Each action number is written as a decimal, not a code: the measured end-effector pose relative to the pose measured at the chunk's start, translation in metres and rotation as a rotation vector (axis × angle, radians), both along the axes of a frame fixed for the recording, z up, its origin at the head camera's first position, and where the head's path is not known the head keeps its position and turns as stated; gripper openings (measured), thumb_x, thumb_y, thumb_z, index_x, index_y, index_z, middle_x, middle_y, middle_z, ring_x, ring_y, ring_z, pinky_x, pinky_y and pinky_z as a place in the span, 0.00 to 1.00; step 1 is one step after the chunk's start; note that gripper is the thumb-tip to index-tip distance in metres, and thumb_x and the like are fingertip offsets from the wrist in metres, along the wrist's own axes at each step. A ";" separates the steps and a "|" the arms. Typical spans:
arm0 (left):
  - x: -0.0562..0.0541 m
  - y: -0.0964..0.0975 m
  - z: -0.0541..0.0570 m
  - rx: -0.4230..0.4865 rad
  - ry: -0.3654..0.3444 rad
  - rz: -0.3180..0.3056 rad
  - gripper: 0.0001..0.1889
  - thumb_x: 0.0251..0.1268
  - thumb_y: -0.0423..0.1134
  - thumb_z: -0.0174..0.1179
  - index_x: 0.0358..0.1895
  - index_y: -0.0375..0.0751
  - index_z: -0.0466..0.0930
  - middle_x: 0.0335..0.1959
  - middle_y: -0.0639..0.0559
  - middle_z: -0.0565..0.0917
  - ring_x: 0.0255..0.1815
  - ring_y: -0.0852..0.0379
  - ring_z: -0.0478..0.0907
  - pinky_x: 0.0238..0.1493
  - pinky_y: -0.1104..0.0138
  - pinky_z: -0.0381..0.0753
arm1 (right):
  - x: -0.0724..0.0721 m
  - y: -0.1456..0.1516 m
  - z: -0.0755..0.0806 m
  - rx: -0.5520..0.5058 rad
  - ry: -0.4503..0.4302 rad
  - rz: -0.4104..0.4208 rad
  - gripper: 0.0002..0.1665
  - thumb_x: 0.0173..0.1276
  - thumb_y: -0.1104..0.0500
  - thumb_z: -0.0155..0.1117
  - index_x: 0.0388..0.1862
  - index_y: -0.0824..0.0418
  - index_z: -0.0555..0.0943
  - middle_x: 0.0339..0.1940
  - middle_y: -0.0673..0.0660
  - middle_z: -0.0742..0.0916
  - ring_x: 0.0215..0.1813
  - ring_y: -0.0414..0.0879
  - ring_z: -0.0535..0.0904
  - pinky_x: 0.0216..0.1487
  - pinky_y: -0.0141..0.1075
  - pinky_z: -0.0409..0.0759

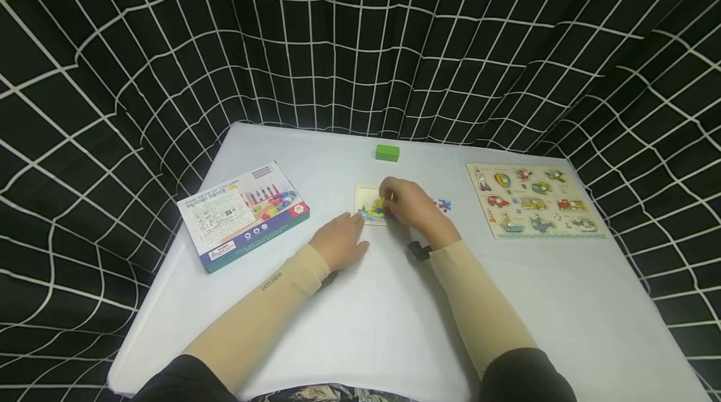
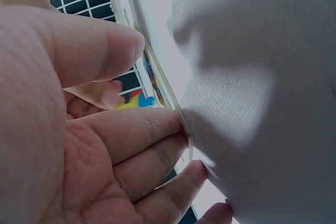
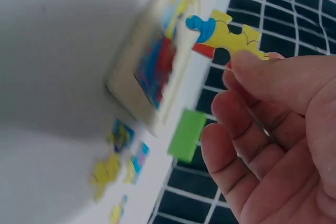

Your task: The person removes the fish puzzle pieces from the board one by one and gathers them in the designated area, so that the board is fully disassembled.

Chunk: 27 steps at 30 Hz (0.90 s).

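Note:
Between thumb and fingers, my right hand [image 1: 414, 205] pinches a yellow jigsaw piece [image 3: 226, 35] with blue and red parts. It is held over a small wooden puzzle board [image 1: 366, 194], whose pale frame [image 3: 123, 87] surrounds a partly filled, colourful picture. My left hand [image 1: 340, 242] lies at the board's left edge. In the left wrist view, its fairly straight fingertips [image 2: 176, 121] touch that edge, with the thumb apart. Several loose jigsaw pieces [image 3: 107, 171] lie on the table beside the board; in the head view, the right hand partly hides these pieces [image 1: 444, 205].
A green block [image 1: 387, 153] sits behind the puzzle board. To the left is a flat cardboard box [image 1: 225, 214] with printed beads on its lid. At the right lies a larger wooden board [image 1: 557, 235] with vehicle pictures. Black grid-patterned curtain [image 1: 372, 45] surrounds the white table [image 1: 360, 327].

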<state>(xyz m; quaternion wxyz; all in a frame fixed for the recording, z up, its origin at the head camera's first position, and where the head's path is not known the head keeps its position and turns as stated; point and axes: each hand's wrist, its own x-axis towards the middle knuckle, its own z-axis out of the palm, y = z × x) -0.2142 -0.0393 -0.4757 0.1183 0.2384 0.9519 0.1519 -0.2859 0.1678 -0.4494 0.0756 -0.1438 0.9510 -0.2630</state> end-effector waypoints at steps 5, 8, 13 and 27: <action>0.001 0.000 0.001 0.004 -0.013 0.011 0.34 0.85 0.52 0.56 0.81 0.29 0.69 0.84 0.38 0.70 0.86 0.38 0.65 0.88 0.52 0.65 | 0.002 0.029 0.008 -0.092 0.038 -0.050 0.09 0.79 0.67 0.63 0.54 0.57 0.81 0.46 0.59 0.86 0.49 0.56 0.80 0.51 0.48 0.82; 0.001 0.000 0.001 0.003 -0.021 0.016 0.34 0.85 0.52 0.56 0.81 0.29 0.69 0.84 0.38 0.70 0.87 0.38 0.64 0.88 0.52 0.64 | 0.002 0.053 0.010 -0.093 -0.008 -0.110 0.10 0.81 0.65 0.59 0.56 0.59 0.81 0.48 0.60 0.86 0.51 0.56 0.79 0.51 0.48 0.81; 0.001 -0.001 0.000 0.005 -0.025 0.017 0.35 0.86 0.52 0.56 0.81 0.29 0.69 0.84 0.37 0.69 0.87 0.37 0.64 0.88 0.52 0.63 | 0.003 0.086 0.007 -0.042 -0.170 -0.183 0.10 0.79 0.63 0.60 0.55 0.61 0.82 0.49 0.63 0.86 0.50 0.57 0.79 0.49 0.46 0.80; 0.003 -0.002 -0.003 0.006 -0.019 0.026 0.34 0.86 0.52 0.56 0.81 0.29 0.69 0.84 0.38 0.70 0.87 0.38 0.64 0.88 0.52 0.63 | -0.001 0.093 -0.007 0.024 -0.286 -0.288 0.08 0.77 0.63 0.64 0.51 0.63 0.82 0.52 0.65 0.85 0.50 0.57 0.78 0.49 0.44 0.80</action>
